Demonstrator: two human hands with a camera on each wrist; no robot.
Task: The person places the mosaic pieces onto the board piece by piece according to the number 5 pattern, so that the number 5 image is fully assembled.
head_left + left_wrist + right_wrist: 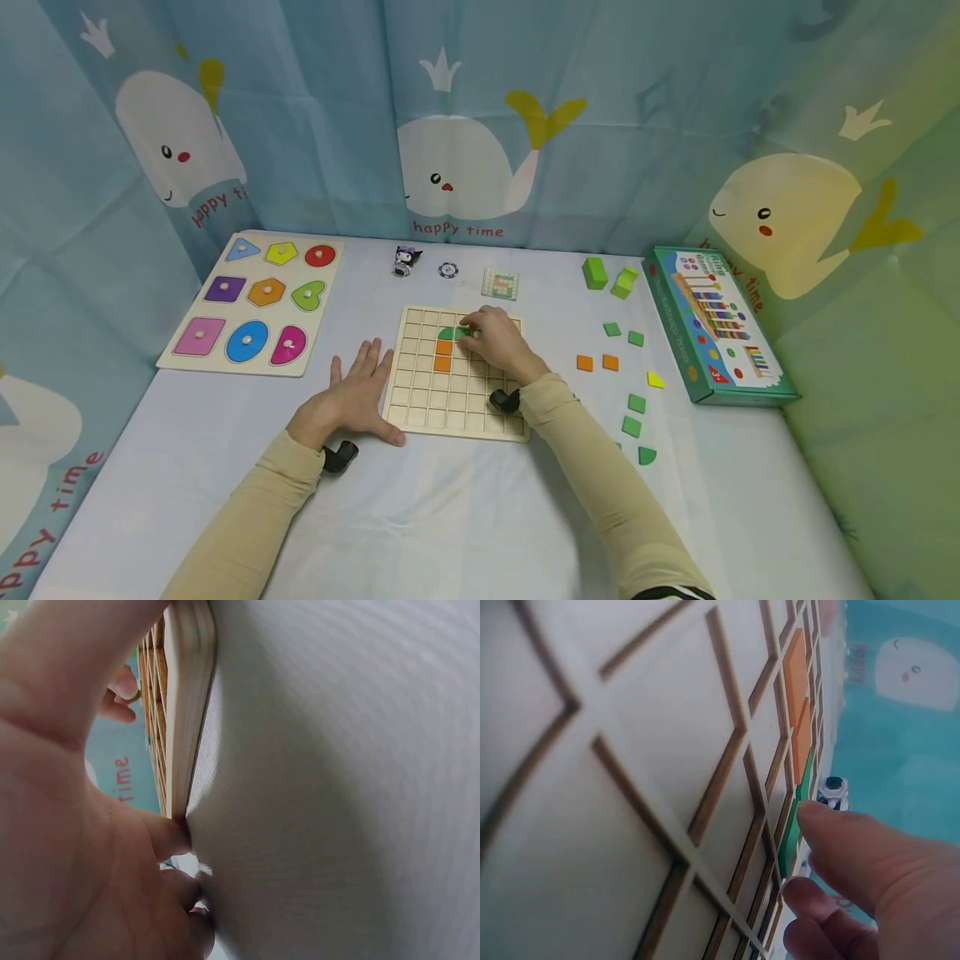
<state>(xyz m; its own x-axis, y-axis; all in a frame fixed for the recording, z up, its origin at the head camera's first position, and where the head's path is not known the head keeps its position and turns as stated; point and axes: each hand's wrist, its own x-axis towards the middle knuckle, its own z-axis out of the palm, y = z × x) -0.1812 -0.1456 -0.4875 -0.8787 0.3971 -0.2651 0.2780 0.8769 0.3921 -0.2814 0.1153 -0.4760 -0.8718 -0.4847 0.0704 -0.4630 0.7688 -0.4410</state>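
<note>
A pale wooden grid board lies on the table. My left hand rests palm down at its left side, fingers spread, with fingertips and thumb right at the edge. Over the board's upper part, my right hand pinches a green tile between thumb and fingers, low at the grid; the fingers hide part of it. Beside this tile sits a green quarter-circle tile. Below that are two orange square tiles in one column. In the right wrist view the thumb overlaps the green tile.
Loose green, orange and yellow tiles lie right of the board. Green blocks and a green game box stand beyond. Behind the board are a pattern card, a round chip and a figurine. A shape puzzle lies left.
</note>
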